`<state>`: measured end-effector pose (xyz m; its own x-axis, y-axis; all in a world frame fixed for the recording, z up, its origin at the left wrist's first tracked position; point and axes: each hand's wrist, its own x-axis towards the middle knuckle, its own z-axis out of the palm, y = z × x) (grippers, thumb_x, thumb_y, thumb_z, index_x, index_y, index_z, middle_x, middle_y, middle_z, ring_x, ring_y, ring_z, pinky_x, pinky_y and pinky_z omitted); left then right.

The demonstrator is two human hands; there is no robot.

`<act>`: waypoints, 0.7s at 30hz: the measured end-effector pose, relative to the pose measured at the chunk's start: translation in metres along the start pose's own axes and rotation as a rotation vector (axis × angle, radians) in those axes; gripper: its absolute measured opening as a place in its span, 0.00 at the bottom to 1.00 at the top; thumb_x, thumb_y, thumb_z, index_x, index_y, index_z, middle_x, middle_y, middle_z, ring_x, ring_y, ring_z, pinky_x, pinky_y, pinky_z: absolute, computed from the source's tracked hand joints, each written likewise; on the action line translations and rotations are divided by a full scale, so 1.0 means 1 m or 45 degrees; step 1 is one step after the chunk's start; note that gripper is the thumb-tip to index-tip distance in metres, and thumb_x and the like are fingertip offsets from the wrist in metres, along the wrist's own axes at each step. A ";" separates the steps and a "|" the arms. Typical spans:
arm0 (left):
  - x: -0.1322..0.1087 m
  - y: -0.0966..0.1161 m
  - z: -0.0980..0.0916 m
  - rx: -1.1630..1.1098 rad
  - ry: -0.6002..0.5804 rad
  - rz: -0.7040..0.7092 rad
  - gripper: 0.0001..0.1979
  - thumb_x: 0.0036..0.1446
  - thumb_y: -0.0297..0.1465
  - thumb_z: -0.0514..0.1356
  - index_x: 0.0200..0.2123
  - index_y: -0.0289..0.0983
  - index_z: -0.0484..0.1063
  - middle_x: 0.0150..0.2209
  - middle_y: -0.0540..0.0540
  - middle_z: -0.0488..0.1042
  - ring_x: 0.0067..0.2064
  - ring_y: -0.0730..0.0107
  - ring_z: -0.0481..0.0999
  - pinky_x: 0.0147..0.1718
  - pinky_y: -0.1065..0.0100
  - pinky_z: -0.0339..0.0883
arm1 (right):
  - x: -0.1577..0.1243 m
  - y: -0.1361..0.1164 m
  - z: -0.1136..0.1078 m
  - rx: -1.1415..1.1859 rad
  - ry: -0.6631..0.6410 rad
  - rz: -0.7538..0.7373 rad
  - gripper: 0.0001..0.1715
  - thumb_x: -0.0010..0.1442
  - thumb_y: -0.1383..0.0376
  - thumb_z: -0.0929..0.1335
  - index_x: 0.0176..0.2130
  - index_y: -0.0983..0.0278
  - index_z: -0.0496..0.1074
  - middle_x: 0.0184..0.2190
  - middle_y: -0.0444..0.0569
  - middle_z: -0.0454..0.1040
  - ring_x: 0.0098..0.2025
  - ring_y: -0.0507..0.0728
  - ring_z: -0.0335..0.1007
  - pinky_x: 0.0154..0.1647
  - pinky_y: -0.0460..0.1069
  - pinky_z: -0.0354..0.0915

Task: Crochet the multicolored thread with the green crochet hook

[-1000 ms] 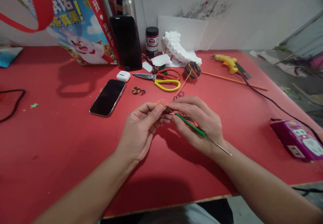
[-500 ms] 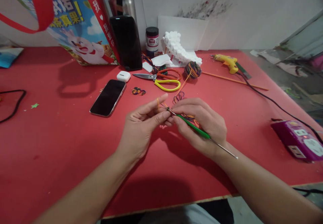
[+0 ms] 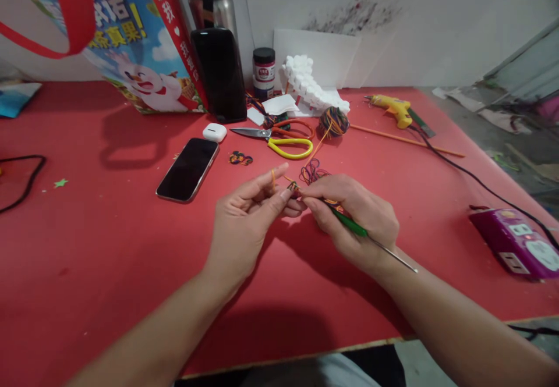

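Note:
My left hand point(image 3: 248, 212) pinches a small piece of multicoloured crochet work point(image 3: 293, 188) between thumb and fingers, with orange yarn looped round the raised index finger. In my right hand point(image 3: 358, 209) is a crochet hook point(image 3: 351, 223) with a green grip; its bare metal end points back over the wrist. The hook's working tip is hidden by the fingers at the crochet work. Loose loops of yarn point(image 3: 311, 171) lie just behind the hands, and a strand runs back to a yarn ball point(image 3: 333, 122). A small crocheted piece point(image 3: 240, 158) lies on the table beyond my left hand.
Scissors point(image 3: 290, 147), a phone point(image 3: 187, 169) and a white earbud case point(image 3: 214, 132) lie on the red table point(image 3: 109, 270). A yellow glue gun point(image 3: 395, 110) and a purple power strip point(image 3: 517, 241) are at the right. A gift bag point(image 3: 152, 78) stands back left.
My right hand has shifted slightly right and down with the crochet hook, away from my left hand. More of the crochet work shows at the left fingertips; the left hand has barely moved.

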<state>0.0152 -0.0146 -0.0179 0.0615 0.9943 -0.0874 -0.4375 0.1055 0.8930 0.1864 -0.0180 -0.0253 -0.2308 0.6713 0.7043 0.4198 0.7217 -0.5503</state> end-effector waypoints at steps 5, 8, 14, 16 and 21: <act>-0.002 0.001 -0.001 0.047 -0.014 0.047 0.15 0.57 0.27 0.74 0.46 0.47 0.87 0.30 0.54 0.84 0.31 0.77 0.85 0.38 0.77 0.81 | 0.000 0.002 0.000 0.121 -0.004 0.049 0.08 0.69 0.71 0.71 0.46 0.59 0.78 0.38 0.47 0.84 0.39 0.54 0.81 0.44 0.49 0.75; -0.004 0.003 -0.001 0.100 0.010 0.095 0.13 0.60 0.28 0.72 0.47 0.47 0.87 0.30 0.53 0.85 0.30 0.77 0.84 0.38 0.76 0.80 | 0.000 0.002 0.000 0.171 0.019 0.051 0.09 0.68 0.71 0.72 0.45 0.58 0.80 0.37 0.47 0.84 0.38 0.55 0.81 0.44 0.50 0.75; -0.004 0.006 -0.002 0.215 0.080 0.099 0.14 0.61 0.30 0.71 0.51 0.43 0.86 0.29 0.51 0.84 0.31 0.70 0.85 0.38 0.69 0.81 | 0.005 -0.003 -0.004 0.315 0.009 0.157 0.08 0.68 0.70 0.72 0.43 0.58 0.81 0.36 0.47 0.85 0.37 0.56 0.82 0.42 0.52 0.76; -0.004 0.006 -0.002 0.223 0.080 0.093 0.15 0.61 0.31 0.70 0.52 0.42 0.85 0.29 0.50 0.85 0.31 0.69 0.85 0.38 0.69 0.80 | 0.006 -0.004 -0.004 0.353 0.016 0.185 0.08 0.68 0.70 0.72 0.42 0.57 0.81 0.34 0.47 0.85 0.36 0.56 0.82 0.41 0.52 0.77; -0.004 0.005 -0.004 0.196 0.056 0.088 0.14 0.62 0.31 0.69 0.52 0.43 0.85 0.30 0.50 0.85 0.30 0.70 0.85 0.37 0.69 0.80 | 0.005 -0.002 -0.005 0.414 0.037 0.246 0.05 0.67 0.69 0.73 0.39 0.58 0.81 0.33 0.46 0.84 0.35 0.56 0.81 0.40 0.52 0.76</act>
<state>0.0095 -0.0180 -0.0149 -0.0049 0.9992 -0.0401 -0.2966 0.0368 0.9543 0.1889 -0.0163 -0.0185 -0.1479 0.7986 0.5834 0.1520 0.6012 -0.7845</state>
